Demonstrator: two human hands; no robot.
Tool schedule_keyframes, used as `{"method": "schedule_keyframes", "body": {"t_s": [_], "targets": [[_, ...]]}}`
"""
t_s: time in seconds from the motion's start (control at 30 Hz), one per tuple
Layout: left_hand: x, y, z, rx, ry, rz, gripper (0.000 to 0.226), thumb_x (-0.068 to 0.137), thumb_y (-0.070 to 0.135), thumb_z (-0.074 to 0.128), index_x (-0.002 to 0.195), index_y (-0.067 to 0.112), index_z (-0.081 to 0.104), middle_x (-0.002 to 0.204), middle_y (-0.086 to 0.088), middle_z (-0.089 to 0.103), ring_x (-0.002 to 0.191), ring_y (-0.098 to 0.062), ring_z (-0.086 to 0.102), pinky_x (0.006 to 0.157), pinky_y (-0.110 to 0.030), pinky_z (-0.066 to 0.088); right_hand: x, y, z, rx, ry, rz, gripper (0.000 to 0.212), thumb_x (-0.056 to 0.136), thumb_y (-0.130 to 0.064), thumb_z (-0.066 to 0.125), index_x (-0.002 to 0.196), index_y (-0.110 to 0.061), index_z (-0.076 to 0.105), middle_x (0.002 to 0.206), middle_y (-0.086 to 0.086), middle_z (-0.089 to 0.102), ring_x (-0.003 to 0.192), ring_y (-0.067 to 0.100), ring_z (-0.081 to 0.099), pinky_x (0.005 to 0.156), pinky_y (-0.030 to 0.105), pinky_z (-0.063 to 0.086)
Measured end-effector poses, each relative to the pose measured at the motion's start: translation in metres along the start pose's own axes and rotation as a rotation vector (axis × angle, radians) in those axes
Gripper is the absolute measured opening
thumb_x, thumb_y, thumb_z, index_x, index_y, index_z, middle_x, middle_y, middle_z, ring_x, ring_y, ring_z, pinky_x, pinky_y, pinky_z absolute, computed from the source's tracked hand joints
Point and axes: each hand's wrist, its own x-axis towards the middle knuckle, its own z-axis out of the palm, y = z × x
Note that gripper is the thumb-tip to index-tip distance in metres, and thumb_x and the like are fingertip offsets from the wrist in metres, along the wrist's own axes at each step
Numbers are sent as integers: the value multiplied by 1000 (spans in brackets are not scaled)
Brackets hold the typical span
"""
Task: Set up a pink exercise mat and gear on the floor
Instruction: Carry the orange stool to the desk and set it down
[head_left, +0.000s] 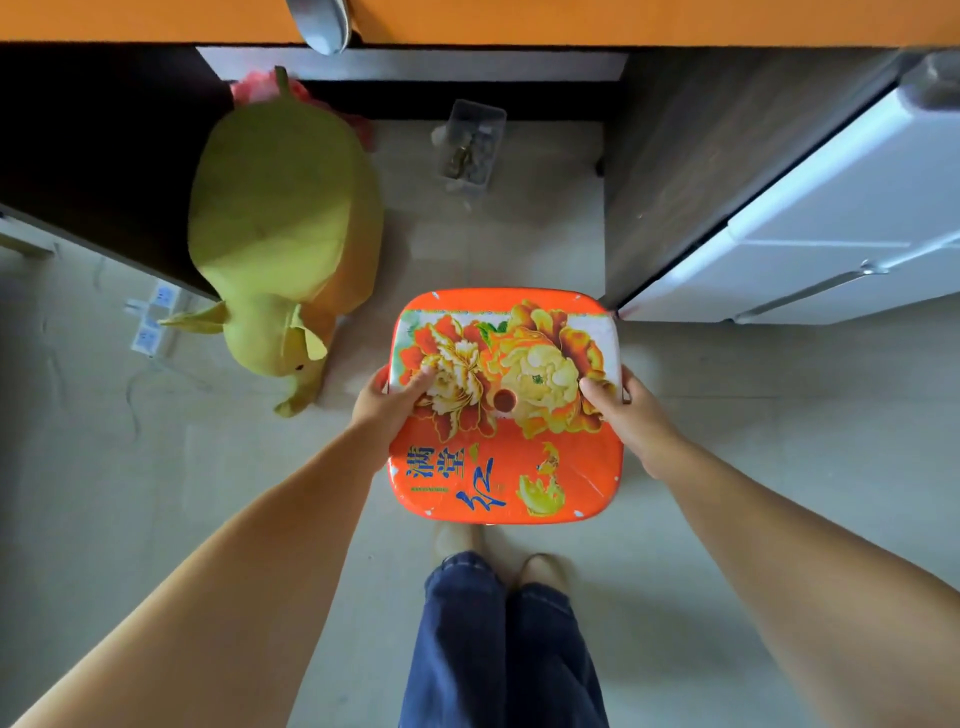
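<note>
glossy plastic stool (506, 410), soft cloth plush toy (280, 228), smooth matt floor tiles (727, 415)

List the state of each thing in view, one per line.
Orange stool: upright, gripped at both side edges.
Left hand: fingers curled round the stool's left edge.
Right hand: fingers curled round its right edge.
Green plush toy: lying on the floor.
Clear container: standing on the floor, holding small items.

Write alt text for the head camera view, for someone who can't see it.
Seen from above, a person's left hand and right hand grip opposite edges of an orange plastic stool with a peony print. A green plush toy lies on the tiled floor to the left, beside a clear container.
</note>
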Motion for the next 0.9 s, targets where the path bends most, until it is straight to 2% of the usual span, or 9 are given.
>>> {"method": "schedule_keyframes", "body": {"t_s": [0.13,0.23,0.33,0.4,0.47,0.53,0.6,0.8,0.9], "targets": [[1,-2,-3,0,-12,-7,52,80,43,72,125,23,54,106,-6,68,73,-17,66,65,-30,54,-1,-2,2,16,-14,51,56,85,-52,62,134,-30,47,119,1,66,104,24,66,93,44,54],[-5,-7,-5,12,-46,-49,54,81,42,71,126,19,52,108,-8,69,75,-18,67,70,-34,57,-12,-3,6,21,-31,138,64,80,-59,62,133,-30,44,121,3,65,103,26,67,90,47,55],[-26,-27,-6,37,-57,-197,61,84,50,65,134,22,45,115,-6,63,98,-28,64,89,-53,48,-34,9,12,115,-72,341,75,69,-69,64,131,-33,41,124,1,64,105,30,66,83,55,54],[-39,-44,-7,32,-98,-301,63,85,55,60,138,29,39,128,-4,55,124,-34,52,98,-64,37,-49,18,14,196,-140,479,77,72,-68,64,137,-37,36,138,0,54,123,36,55,83,66,45],[-44,-54,-8,-55,-132,-341,65,85,53,61,140,29,36,135,-4,52,130,-35,48,98,-64,38,-57,28,14,323,-241,573,79,75,-65,63,142,-41,29,149,1,41,134,45,40,87,68,44],[-42,-58,-9,-114,-127,-326,63,85,47,64,138,25,39,130,-6,58,119,-33,56,93,-57,48,-61,32,14,423,-264,591,74,79,-58,64,141,-35,32,137,1,48,125,47,50,82,56,55],[-41,-57,-7,-150,-109,-311,58,86,42,65,135,22,42,121,-6,61,111,-31,60,92,-54,50,-59,32,17,482,-210,540,65,82,-48,66,137,-25,40,129,5,59,108,38,64,71,46,61],[-27,-22,3,-168,-98,-228,37,89,36,64,121,27,46,115,-3,61,102,-26,60,91,-51,50,-41,-5,18,546,-96,374,39,96,-29,55,132,-17,45,127,12,59,82,26,67,75,49,55],[-10,12,9,-164,-98,-126,28,91,33,61,114,30,46,108,2,60,87,-18,62,92,-52,51,-19,-39,14,545,-90,317,39,98,-25,52,134,-15,41,131,16,55,77,29,66,64,46,59]]}}
